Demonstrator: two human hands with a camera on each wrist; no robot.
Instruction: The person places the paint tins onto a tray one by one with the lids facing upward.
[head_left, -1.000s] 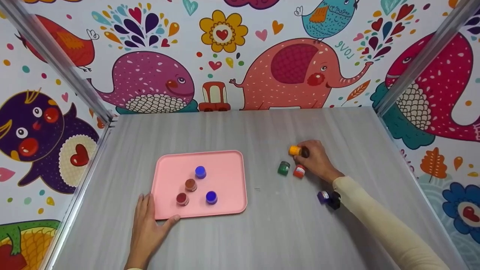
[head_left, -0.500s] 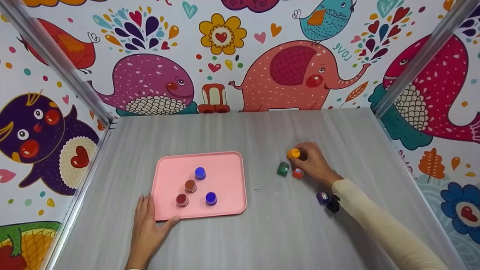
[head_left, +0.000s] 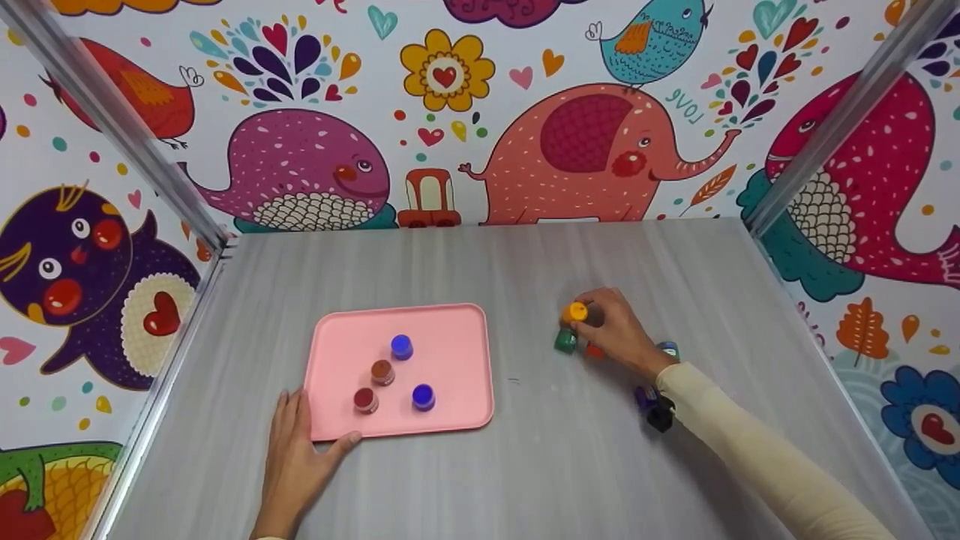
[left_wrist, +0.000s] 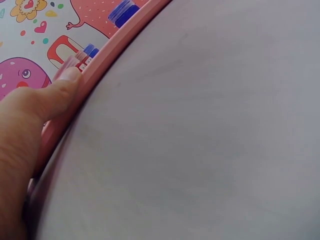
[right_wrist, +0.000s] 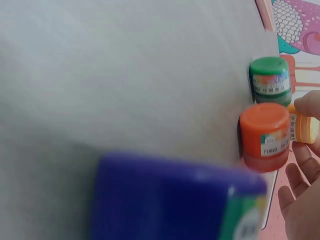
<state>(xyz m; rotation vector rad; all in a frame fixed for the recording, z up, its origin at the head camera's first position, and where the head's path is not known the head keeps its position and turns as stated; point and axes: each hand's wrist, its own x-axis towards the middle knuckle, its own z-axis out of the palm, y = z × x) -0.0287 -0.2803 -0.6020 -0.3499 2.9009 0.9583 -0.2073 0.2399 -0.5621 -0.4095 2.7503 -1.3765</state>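
Right grip (head_left: 613,328): yellow jar (head_left: 577,312) pinched between thumb and fingers, well apart from the pink tray (head_left: 461,337). Jar's long axis reads near upright, slightly tilted, cap end seemingly up. Partway along, I judge: four jars (head_left: 382,373) stand on the tray, right of my left grip (head_left: 296,454), which spans its corner, fingers straight. Off it, on the table (head_left: 525,472): green jar (head_left: 566,341) and orange jar (head_left: 594,350) just beside my right grip; purple jar (head_left: 644,397), black jar (head_left: 661,418) near that wrist.

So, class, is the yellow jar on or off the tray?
Off: the right hand holds the yellow jar away from the tray.
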